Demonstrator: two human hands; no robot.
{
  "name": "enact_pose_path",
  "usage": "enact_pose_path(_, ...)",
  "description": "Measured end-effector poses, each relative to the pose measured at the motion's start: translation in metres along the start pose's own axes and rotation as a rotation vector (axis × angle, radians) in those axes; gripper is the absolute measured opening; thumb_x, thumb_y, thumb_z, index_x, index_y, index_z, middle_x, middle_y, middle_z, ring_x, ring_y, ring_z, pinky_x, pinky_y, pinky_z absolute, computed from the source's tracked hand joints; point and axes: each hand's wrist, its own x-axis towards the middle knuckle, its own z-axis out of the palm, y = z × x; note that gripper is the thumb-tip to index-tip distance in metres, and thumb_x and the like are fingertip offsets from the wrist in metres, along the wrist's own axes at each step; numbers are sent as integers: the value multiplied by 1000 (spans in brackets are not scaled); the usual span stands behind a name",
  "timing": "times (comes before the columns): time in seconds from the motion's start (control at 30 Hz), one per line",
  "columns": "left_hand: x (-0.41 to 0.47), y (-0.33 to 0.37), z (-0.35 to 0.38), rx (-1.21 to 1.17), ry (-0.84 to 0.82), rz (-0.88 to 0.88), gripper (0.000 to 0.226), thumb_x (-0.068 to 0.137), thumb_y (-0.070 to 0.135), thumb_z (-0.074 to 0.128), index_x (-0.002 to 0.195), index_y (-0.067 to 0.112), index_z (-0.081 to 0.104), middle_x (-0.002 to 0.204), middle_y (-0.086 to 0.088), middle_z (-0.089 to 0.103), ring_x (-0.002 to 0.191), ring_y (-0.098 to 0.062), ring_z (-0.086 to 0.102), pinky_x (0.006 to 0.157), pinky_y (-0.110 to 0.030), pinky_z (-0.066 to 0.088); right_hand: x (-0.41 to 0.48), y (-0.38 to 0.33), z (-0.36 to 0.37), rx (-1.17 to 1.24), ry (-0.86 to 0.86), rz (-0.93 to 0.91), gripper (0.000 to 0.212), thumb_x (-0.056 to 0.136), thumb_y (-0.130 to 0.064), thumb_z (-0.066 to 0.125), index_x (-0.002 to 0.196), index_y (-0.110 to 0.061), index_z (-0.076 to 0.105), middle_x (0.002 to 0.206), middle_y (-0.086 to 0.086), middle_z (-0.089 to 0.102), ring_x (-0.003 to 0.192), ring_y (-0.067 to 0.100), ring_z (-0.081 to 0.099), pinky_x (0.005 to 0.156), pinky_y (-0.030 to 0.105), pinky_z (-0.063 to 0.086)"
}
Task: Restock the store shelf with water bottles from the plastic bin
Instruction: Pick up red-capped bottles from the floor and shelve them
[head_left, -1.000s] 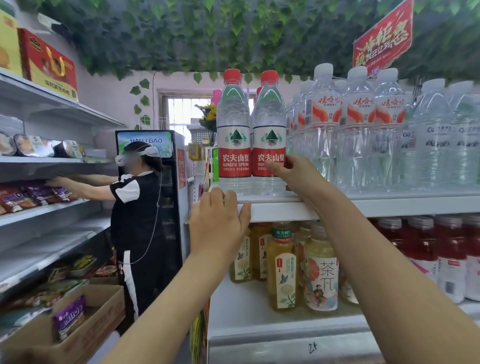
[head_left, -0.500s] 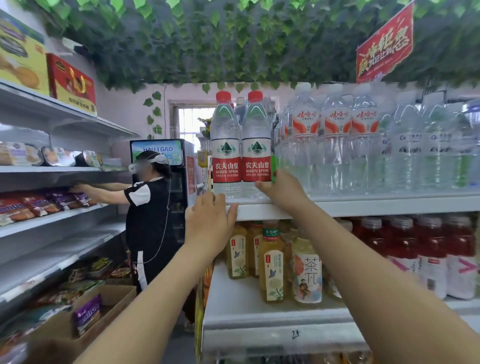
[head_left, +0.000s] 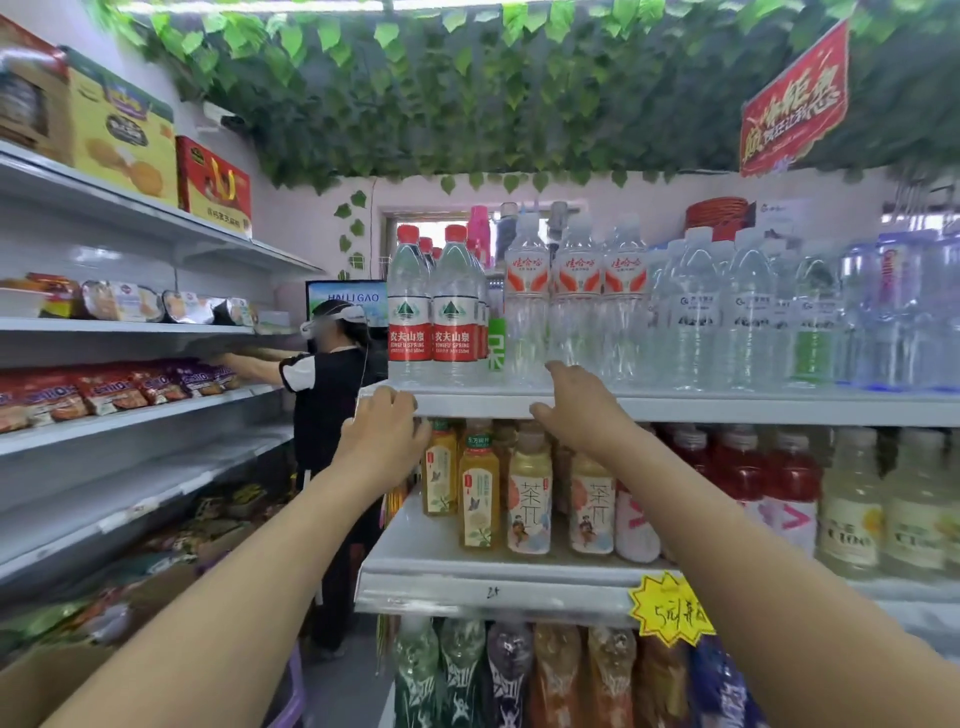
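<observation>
Head view: two red-capped clear plastic water bottles (head_left: 434, 312) stand at the front-left corner of the white metal shelf (head_left: 727, 408). Left hand (head_left: 384, 434) and right hand (head_left: 579, 410) both empty, fingers loose at the shelf lip. Placement looks done. Next: grab more from the bin, which is out of view.

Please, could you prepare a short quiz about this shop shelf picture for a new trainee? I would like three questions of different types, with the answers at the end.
1. True or false: the right grip holds a water bottle.
2. Which cap colour do the two front Nongfu Spring bottles at the left end of the water shelf have? A red, B blue, C green.
3. Fill the gap: the tea bottles stand on the shelf directly ___ the water shelf.

Key: 1 false, because it is empty and only touches the shelf edge. 2 A. 3 below.
</observation>
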Motion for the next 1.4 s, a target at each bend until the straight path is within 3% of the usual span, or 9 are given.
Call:
enact_pose_path(0.33,-87,47,-65,78,-107,109,46,95,48,31,114,12,51,119,-8,50,114,-29,45,89,-44,42,-112,23,-70,-126,-89,42,57,93,-33,52,140,-8,34,142,13,42,127,28,43,100,36,38)
enact_pose_path(0.53,-146,74,-84,6,-153,165,44,95,45,34,115,9,50,120,-11,50,109,-30,47,89,-45,44,-188,40,-94,-219,-100,115,57,90,-36,55,137,-7,39,138,14,47,126,31,43,101,41,41)
enact_pose_path(0.67,-187,100,-87,39,-243,190,48,96,43,33,129,10,41,133,-11,42,119,-30,43,92,-43,41,-236,52,-102,-245,-147,170,40,88,-38,54,114,-7,52,120,15,55,117,32,48,92,42,45)
enact_pose_path(0.8,-228,131,-84,45,-259,215,47,96,41,33,132,10,38,133,-10,44,119,-27,44,88,-40,41,-285,73,-110,-247,-149,166,50,91,-36,53,129,-5,47,129,15,53,120,31,47,98,43,43)
enact_pose_path(0.97,-276,174,-68,-2,-322,185,52,95,41,36,137,9,36,141,-10,39,126,-27,39,103,-47,37,-332,123,-117,-229,-212,204,55,92,-39,52,136,-8,41,137,12,46,124,29,44,101,41,41)
enact_pose_path(1.1,-306,216,-44,-110,-342,116,43,94,42,40,119,9,49,122,-11,49,111,-28,46,93,-44,43,-366,169,-117,-203,-212,193,41,90,-35,53,119,-7,51,123,15,54,108,30,52,85,39,47)
enact_pose_path(1.2,-328,249,-21,-126,-318,62,36,92,41,42,104,9,54,110,-12,55,101,-29,50,88,-47,46,-390,207,-113,-198,-237,194,27,88,-32,54,97,-7,52,109,16,55,96,30,52,67,34,40)
enact_pose_path(1.27,-347,273,-6,-109,-333,35,34,92,39,42,103,9,54,110,-12,55,102,-31,51,87,-47,46,-410,231,-108,-214,-277,183,28,90,-33,54,102,-8,50,110,17,54,102,33,49,70,36,41)
enact_pose_path(1.4,-380,312,28,-104,-407,7,33,93,35,43,104,6,52,108,-13,55,100,-31,51,83,-44,47,-443,281,-90,-194,-357,192,52,93,-34,50,136,-8,38,124,17,48,115,34,45,86,40,44)
